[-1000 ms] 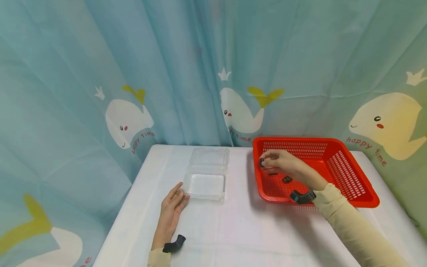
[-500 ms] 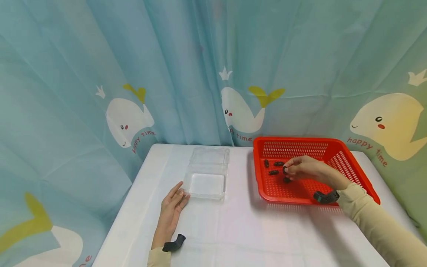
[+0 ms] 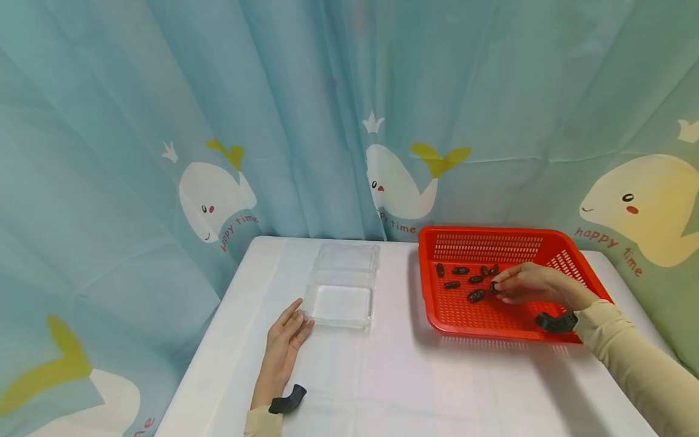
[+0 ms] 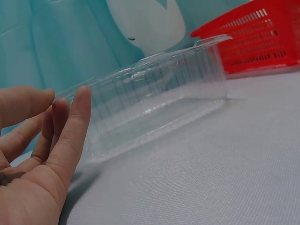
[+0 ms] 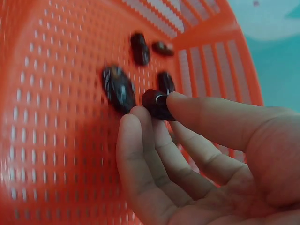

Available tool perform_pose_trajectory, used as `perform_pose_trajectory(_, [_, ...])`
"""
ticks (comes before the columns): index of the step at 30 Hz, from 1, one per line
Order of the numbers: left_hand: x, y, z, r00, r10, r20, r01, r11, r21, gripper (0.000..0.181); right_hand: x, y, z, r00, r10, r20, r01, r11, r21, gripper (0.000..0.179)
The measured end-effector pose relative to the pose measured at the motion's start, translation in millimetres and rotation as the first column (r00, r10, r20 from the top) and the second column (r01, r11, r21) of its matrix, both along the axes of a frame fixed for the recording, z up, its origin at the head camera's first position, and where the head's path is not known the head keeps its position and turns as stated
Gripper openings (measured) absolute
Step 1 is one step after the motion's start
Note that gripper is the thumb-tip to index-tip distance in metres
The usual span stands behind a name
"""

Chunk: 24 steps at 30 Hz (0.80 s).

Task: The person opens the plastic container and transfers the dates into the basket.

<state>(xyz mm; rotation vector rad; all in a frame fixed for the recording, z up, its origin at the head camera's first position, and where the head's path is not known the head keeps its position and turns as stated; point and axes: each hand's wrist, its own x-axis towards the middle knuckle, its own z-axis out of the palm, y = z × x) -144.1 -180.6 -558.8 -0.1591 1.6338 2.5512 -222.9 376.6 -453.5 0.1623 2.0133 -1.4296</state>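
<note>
My right hand (image 3: 526,284) is inside the red basket (image 3: 455,321), pinching a dark brown date (image 5: 157,104) between thumb and fingertips. Several more wrinkled, oblong dates (image 3: 460,270) lie on the basket floor, one of them, a larger date (image 5: 118,89), just beside my fingertips in the right wrist view. At the left, my left hand (image 3: 284,340) rests with extended fingers (image 4: 77,122) against the near left corner of a clear plastic box (image 4: 154,93). The box lies unfolded, its hinged lid (image 3: 346,258) laid back behind the base.
A white cloth (image 3: 393,376) covers the table, which backs onto a blue-green curtain (image 3: 306,121) printed with whales. The basket's raised perforated walls surround my right hand. A strip of tabletop separates the box from the basket.
My right hand has moved rightward inside the basket, from its left wall to the middle, with a dark date at its fingertips. More dates now show. My left hand stays by the box.
</note>
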Motion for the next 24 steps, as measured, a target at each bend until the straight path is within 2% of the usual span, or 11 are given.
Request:
perform_pose_trajectory(7, [1.9, -2.2, -0.9, 1.000, 0.008, 0.009, -0.008, 1.000, -0.004, 0.053, -2.5, 24.0, -5.3, 1.000, 0.025, 0.018, -0.025, 1.000, -0.016, 0.026])
perform_pose_trajectory(10, [2.8, -2.7, -0.9, 1.000, 0.013, 0.011, -0.013, 1.000, -0.005, 0.054, -3.5, 30.8, -5.1, 1.000, 0.013, 0.024, -0.013, 1.000, 0.000, 0.027])
perform_pose_trajectory(15, [3.7, -3.0, -0.7, 1.000, 0.013, 0.008, -0.013, 1.000, -0.007, 0.055, -4.1, 43.2, -5.8, 1.000, 0.008, -0.005, -0.007, 0.999, 0.045, 0.028])
perform_pose_trajectory(24, [4.9, -6.0, -0.4, 1.000, 0.015, 0.008, -0.015, 1.000, -0.008, 0.055, -6.7, 53.7, -15.0, 0.999, 0.036, -0.035, -0.034, 0.999, 0.042, 0.028])
